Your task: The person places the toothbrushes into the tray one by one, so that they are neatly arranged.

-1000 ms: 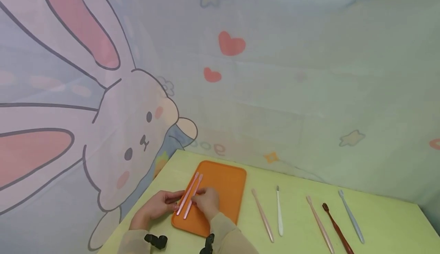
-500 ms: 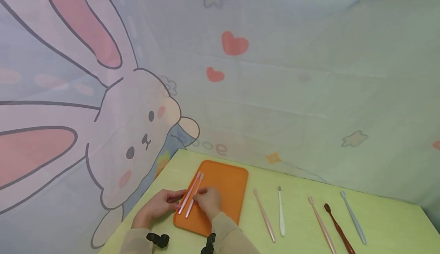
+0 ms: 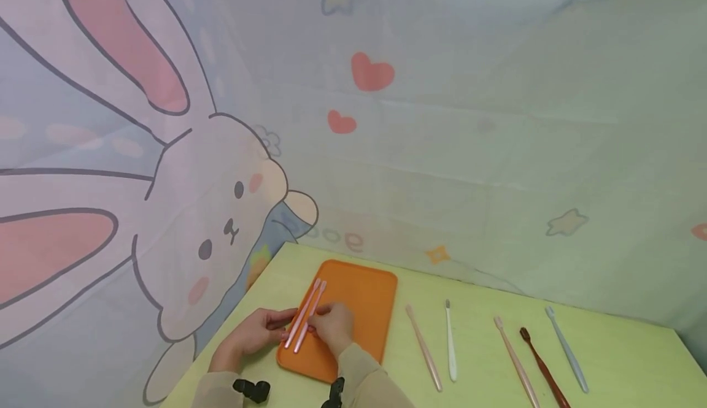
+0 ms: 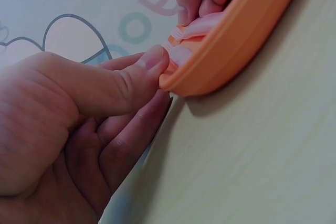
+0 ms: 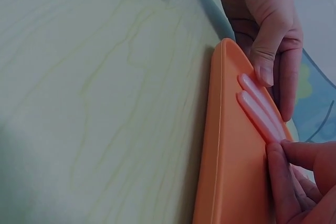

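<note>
Two pink toothbrushes lie side by side along the left part of an orange tray [image 3: 369,300]. My right hand [image 3: 336,327] pinches the handle of the inner pink toothbrush [image 3: 301,340] between thumb and finger. The outer pink toothbrush [image 3: 302,315] lies close to the left rim. At that rim is my left hand [image 3: 255,333], its thumb on the edge beside the outer handle and its fingers outside the tray. The right wrist view shows both handle ends [image 5: 255,112] pointing the same way; the heads face the tray's far end in the head view.
Right of the tray lie a light pink toothbrush [image 3: 424,348] and a white toothbrush [image 3: 450,345]. Farther right are another pink toothbrush [image 3: 516,362], a brown toothbrush [image 3: 542,365] and a blue toothbrush [image 3: 567,350]. A printed rabbit backdrop [image 3: 210,224] hangs behind the yellow-green table [image 3: 475,310].
The hands and the two pink toothbrushes keep nearly the same place on the tray. The head view shifts slightly back and forth.
</note>
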Action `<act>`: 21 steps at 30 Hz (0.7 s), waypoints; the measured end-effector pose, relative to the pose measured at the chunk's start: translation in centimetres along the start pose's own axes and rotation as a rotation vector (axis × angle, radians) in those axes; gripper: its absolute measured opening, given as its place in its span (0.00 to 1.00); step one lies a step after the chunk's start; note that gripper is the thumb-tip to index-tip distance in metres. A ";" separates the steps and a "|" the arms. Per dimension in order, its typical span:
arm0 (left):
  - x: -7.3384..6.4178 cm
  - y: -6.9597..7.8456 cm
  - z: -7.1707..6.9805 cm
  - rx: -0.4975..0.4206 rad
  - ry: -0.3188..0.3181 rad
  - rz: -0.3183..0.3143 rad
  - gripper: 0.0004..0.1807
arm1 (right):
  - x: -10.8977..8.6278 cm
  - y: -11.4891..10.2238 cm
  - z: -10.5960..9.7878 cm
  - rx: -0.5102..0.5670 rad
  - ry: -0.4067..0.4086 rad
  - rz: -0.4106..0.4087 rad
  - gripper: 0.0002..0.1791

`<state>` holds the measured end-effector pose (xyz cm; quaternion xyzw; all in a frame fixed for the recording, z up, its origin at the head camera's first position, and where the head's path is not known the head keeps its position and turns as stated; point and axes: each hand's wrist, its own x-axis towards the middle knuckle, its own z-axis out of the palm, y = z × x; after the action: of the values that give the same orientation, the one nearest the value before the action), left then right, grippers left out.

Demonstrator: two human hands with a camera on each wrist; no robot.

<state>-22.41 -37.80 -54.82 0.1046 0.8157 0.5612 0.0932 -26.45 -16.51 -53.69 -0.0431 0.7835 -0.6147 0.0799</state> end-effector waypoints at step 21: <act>-0.3 0.0 -0.1 -0.016 0.001 0.015 0.30 | 0.3 0.7 -0.8 0.126 -0.099 -0.001 0.15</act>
<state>-22.16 -37.93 -54.78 0.1099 0.8103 0.5686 0.0895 -26.89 -15.66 -54.25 -0.0687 0.7382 -0.6601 0.1211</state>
